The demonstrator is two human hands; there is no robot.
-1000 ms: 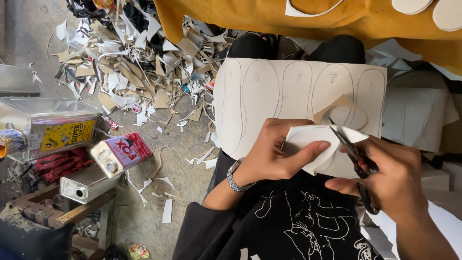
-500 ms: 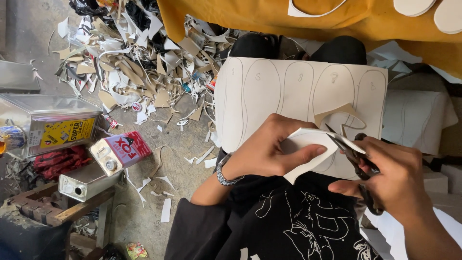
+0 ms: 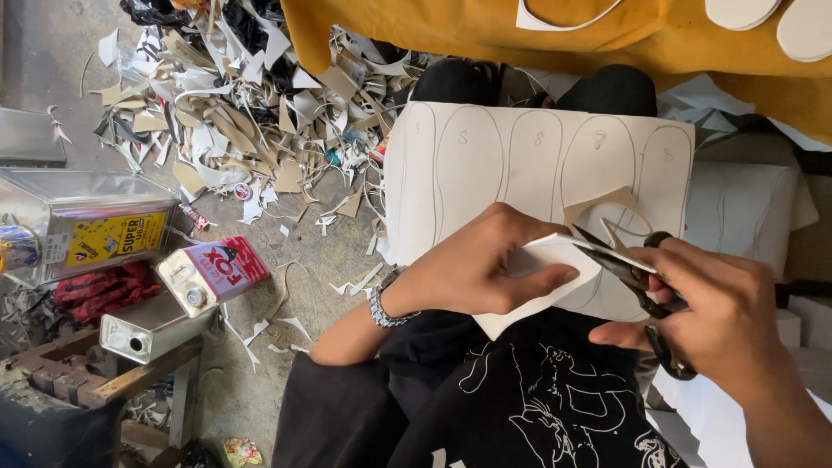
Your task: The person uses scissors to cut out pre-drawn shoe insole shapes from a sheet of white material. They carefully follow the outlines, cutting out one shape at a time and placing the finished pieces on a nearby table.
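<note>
My left hand (image 3: pixel 477 264) grips a white cut-out piece of card (image 3: pixel 542 282) over my lap. My right hand (image 3: pixel 719 316) holds black scissors (image 3: pixel 637 277), whose blades point left into the edge of that piece. Beneath lies a large white sheet (image 3: pixel 485 165) with several sole outlines drawn on it, resting across my knees. A tan offcut (image 3: pixel 598 208) curls up on the sheet just above the scissor tips. A metal watch sits on my left wrist.
A heap of card and paper scraps (image 3: pixel 234 113) covers the floor at upper left. Metal tins (image 3: pixel 87 230) and a red-and-white can (image 3: pixel 212 273) stand at left by a wooden bench (image 3: pixel 104 381). A yellow cloth (image 3: pixel 537 35) with white cut soles lies above.
My left hand has turned the white piece slightly and drawn nearer to my body. The scissors have advanced left along its edge.
</note>
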